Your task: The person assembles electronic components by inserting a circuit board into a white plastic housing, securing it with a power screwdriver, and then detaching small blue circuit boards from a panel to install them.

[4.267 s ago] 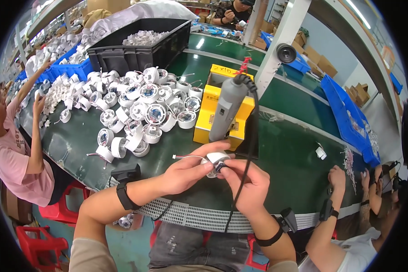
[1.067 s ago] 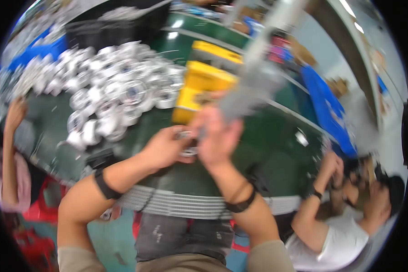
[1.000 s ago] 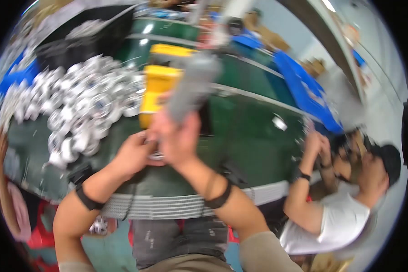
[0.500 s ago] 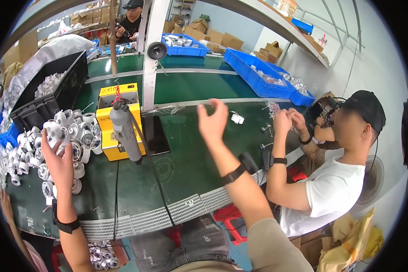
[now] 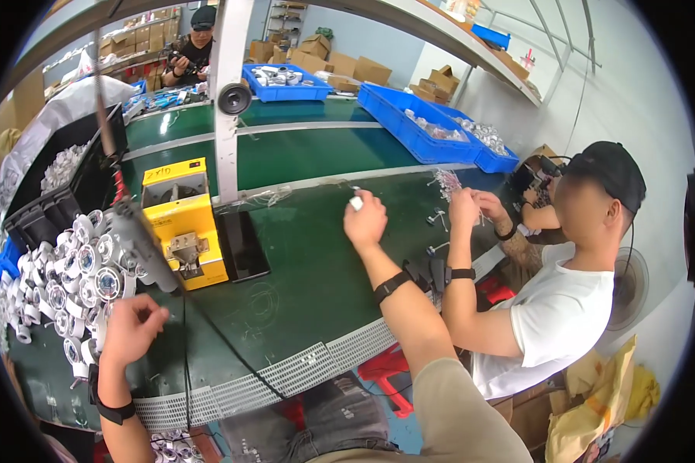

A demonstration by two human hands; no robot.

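Note:
My right hand [image 5: 365, 222] is over the green tabletop [image 5: 301, 262], its fingers closed on a small white part [image 5: 356, 203] that sticks out at the fingertips. My left hand [image 5: 133, 330] is at the near edge of the pile of white round camera-like housings [image 5: 85, 289]; its fingers are curled in and nothing shows between them. A grey powered screwdriver [image 5: 143, 251] hangs tilted on its cable beside the yellow box-shaped machine [image 5: 185, 231], partly in front of the pile. To the machine's right lies a flat black tablet-like panel [image 5: 243, 245].
A black crate [image 5: 62, 181] of small clear parts stands at the left. Blue bins [image 5: 409, 127] line the back right. A co-worker in a white shirt [image 5: 556, 316] handles thin wired parts at my right. A white post [image 5: 226, 147] rises from the bench. Another person is across it.
My right hand has closed on the small white part from the table. My left hand has drawn back toward me from the pile and curled. The screwdriver has swung left.

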